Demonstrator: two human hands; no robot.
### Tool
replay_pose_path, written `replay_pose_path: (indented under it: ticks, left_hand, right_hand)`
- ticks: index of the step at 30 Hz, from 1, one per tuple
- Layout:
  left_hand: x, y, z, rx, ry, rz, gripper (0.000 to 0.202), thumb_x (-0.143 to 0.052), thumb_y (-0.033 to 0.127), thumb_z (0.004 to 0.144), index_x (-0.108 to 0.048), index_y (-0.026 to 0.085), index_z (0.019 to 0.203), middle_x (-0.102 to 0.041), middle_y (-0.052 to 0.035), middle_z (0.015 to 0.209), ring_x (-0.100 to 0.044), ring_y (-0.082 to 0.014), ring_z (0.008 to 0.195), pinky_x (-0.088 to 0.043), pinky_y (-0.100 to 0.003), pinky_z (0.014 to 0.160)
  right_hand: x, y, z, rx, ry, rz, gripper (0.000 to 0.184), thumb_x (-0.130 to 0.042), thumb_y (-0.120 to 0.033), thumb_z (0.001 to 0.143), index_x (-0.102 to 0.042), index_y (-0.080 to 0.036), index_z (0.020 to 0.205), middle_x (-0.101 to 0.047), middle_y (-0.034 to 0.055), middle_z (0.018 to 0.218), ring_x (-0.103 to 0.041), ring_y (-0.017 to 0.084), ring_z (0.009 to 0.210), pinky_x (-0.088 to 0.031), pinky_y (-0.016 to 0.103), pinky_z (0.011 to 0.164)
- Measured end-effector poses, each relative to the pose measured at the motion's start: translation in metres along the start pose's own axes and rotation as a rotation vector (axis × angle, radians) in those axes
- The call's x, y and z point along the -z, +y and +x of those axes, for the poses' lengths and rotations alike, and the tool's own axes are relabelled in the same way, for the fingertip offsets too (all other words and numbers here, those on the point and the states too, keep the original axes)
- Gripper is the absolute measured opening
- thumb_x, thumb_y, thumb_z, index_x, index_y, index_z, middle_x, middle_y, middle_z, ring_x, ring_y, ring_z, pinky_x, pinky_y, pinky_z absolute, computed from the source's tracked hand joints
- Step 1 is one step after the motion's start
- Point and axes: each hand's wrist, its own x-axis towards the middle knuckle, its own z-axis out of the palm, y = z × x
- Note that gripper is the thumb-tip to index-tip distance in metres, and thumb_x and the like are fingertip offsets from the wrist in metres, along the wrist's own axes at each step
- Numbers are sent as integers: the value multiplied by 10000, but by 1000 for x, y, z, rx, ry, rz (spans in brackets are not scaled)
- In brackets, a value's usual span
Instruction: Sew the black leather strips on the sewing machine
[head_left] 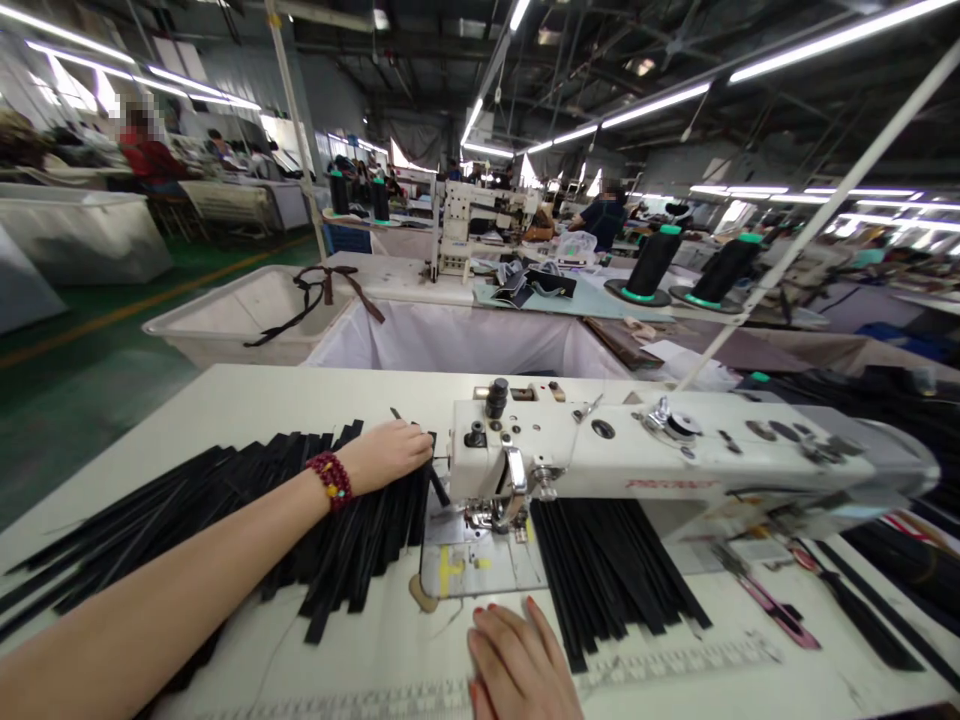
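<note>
The pale tabletop [247, 400] carries everything, its flat surface giving the loose pieces room to spread. The white machine [622, 450] stands along its right half, with its foot [499, 515] between two lots of black strips, probably so both sit close to the needle. The left pile [360, 560] is the larger, fanned out with overlapping ends, which likely makes single strips easier to separate. A ruler [675, 662] runs along the front, and the right bundle [615, 570] lies partly beneath the machine's arm, roughly aligned. The left hand [386, 455] rests over the pile's far ends, fingers bent; a strip shows beside them, but I cannot tell whether they pinch it. The right hand [521, 660] lies in front of the foot, fingers extended and grasping nothing, perhaps for support. Pink snips [776, 610] lie beyond the right bundle, apparently kept out of the way.
</note>
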Motion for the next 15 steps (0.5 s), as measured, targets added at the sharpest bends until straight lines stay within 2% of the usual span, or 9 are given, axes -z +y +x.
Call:
replay_pose_path:
  ticks: [3, 6, 10, 13, 15]
  left_hand:
    - [37, 7, -45, -68, -44, 69, 400, -446, 1, 939, -684, 198, 1193, -725, -82, 1182, -634, -204, 959, -464, -329, 871]
    - [55, 38, -90, -104, 27, 168, 502, -351, 2, 985, -573, 219, 1378, -712, -83, 1234, -633, -210, 963, -462, -356, 884]
    - [52, 87, -129, -34, 179, 114, 555, -328, 28, 1006, -475, 274, 1481, -703, -76, 1257, -651, -198, 967, -477, -357, 914]
    - [46, 116, -138, 40, 300, -25, 539, -331, 68, 1017, -481, 288, 1486, -703, -87, 1257, -662, -198, 976, -497, -351, 922]
    - [47, 135, -136, 122, 387, -196, 458, -369, 123, 1029, -574, 288, 1405, -722, -83, 1214, -669, -203, 981, -510, -346, 911]
  right_hand:
    - [11, 0, 11, 10, 14, 25, 209, -465, -207, 947, -646, -198, 1051, -732, 58, 1020, -686, 206, 1006, -330, 412, 1174]
    - [29, 0, 24, 55, -77, 43, 232, -471, -158, 942, -654, -185, 1081, -728, 49, 1060, -682, 191, 1040, -343, 368, 1162]
    - [46, -4, 32, 15, -187, 82, 266, -460, -139, 965, -650, -188, 1144, -709, 61, 1139, -666, 205, 1095, -425, 403, 1107]
    - [51, -7, 31, -15, -230, 96, 277, -453, -137, 976, -643, -193, 1169, -702, 78, 1160, -665, 224, 1103, -476, 447, 1065]
    - [52, -8, 31, -25, -245, 95, 283, -449, -137, 979, -639, -190, 1182, -700, 83, 1166, -664, 232, 1109, -491, 465, 1053]
